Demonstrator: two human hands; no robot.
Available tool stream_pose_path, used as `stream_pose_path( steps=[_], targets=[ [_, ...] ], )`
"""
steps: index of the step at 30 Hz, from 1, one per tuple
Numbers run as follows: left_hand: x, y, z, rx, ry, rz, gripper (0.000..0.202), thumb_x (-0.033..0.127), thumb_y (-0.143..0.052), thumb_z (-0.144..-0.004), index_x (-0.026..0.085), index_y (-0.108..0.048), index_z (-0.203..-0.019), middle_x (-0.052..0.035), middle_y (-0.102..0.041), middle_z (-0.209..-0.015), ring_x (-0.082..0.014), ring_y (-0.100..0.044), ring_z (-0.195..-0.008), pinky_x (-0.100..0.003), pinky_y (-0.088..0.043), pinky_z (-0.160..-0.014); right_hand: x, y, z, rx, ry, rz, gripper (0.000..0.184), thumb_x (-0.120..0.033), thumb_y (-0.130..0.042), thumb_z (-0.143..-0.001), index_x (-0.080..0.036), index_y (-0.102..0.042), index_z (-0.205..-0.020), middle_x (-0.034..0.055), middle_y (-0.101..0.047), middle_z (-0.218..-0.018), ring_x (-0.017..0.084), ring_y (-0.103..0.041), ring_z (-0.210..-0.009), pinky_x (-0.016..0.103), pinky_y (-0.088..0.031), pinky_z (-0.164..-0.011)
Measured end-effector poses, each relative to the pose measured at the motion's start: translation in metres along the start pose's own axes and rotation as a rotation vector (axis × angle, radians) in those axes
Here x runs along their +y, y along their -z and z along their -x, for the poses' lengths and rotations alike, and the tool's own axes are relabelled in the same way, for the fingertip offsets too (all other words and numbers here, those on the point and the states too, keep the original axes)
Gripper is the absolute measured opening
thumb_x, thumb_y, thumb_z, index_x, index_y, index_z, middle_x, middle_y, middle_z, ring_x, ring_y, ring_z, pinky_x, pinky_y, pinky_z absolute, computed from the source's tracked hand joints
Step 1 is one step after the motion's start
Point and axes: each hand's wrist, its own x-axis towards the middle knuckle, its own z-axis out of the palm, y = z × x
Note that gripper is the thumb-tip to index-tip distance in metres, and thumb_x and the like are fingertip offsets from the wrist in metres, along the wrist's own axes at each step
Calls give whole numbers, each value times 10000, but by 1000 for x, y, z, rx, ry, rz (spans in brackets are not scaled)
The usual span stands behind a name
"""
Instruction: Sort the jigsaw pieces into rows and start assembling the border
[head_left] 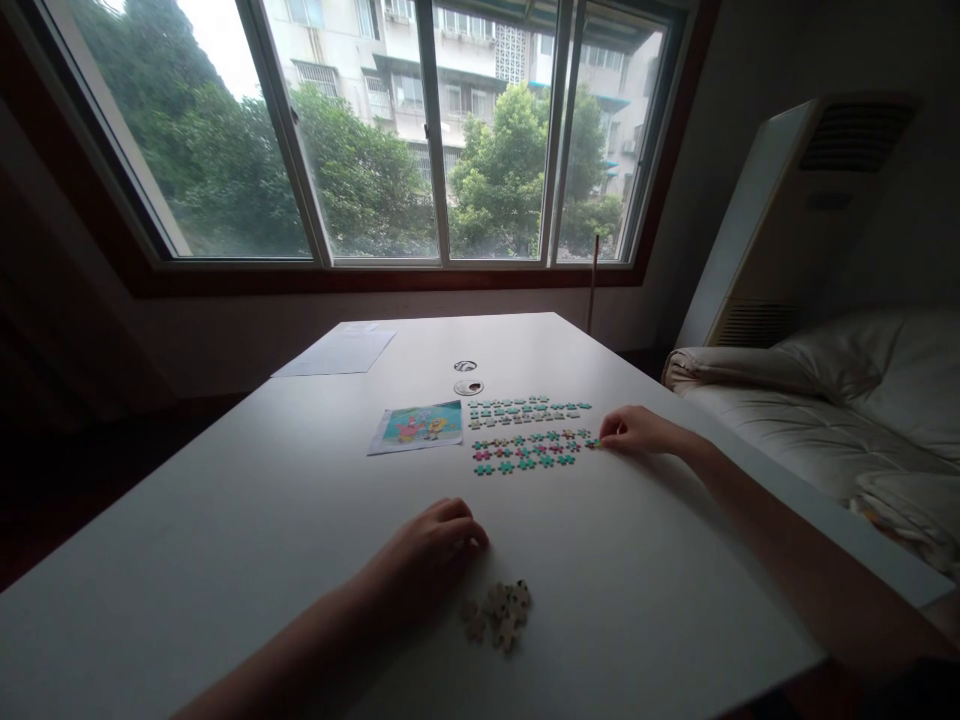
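Note:
My right hand (630, 430) reaches to the right end of the laid-out puzzle pieces (527, 462), its fingers pinched on a small puzzle piece (593, 444) at the table surface. These pieces lie apart in several rows, mostly teal, some pink or yellow. My left hand (448, 528) rests on the table with curled fingers; whether anything is under its fingertips is hidden. Just in front of it is a small heap of puzzle pieces (507, 610), mostly showing plain brownish backs. Left of the rows lies a picture sheet (420, 427) with cartoon figures on a teal ground.
The white table (300, 520) carries a paper sheet (335, 352) at its far left and two round inserts, the nearer one (469, 388) beside the picture. A padded sofa (780, 400) stands along the right, with a tall air conditioner (780, 220) behind. Windows (375, 140) face me.

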Motion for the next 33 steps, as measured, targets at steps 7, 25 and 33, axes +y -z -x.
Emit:
stream_pose_path(
  steps=[7, 25, 33],
  targets=[
    [-4, 2, 1, -35, -12, -11, 218, 137, -412, -838, 176, -625, -866, -65, -566, -859, -148, -531, -774, -239, -427, -686, -15, -1, 0, 28, 39, 41, 192, -319, -564, -709, -188, -690, -773, 26, -653, -676, 143, -570, -612, 220, -393, -545],
    [32, 2, 3, -268, -78, -456, 383, 571, -498, -767, 188, -505, -747, -16, -570, -760, -160, -511, -644, -251, -326, -528, -151, -63, 59, -234, 684, -41, 229, -361, -618, -734, -216, -617, -912, -1, -600, -811, 92, -543, -663, 186, -384, -603],
    [21, -8, -4, -143, -16, -513, 228, 397, -518, -815, 178, -531, -753, -24, -576, -749, -161, -530, -650, -244, -376, -533, -139, -66, 47, -135, 582, -69, 217, -363, -643, -719, -197, -629, -857, -6, -594, -750, 81, -526, -620, 175, -382, -567]
  ],
)
